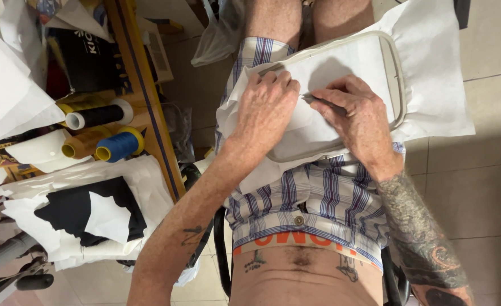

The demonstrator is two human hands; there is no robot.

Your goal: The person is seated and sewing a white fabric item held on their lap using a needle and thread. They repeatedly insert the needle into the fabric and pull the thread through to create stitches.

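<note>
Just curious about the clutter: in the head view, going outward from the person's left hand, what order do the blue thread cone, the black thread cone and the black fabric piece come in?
From the left hand:
1. Blue thread cone, on the shelf to its left.
2. Black thread cone, farther left, slightly higher.
3. Black fabric piece, lower left on white sheets.

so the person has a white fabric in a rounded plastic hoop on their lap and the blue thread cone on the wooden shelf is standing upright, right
Not quite. The head view shows the blue thread cone lying on its side on the wooden shelf, not upright. The rest holds: white fabric sits in the rounded plastic hoop on the lap.
</note>
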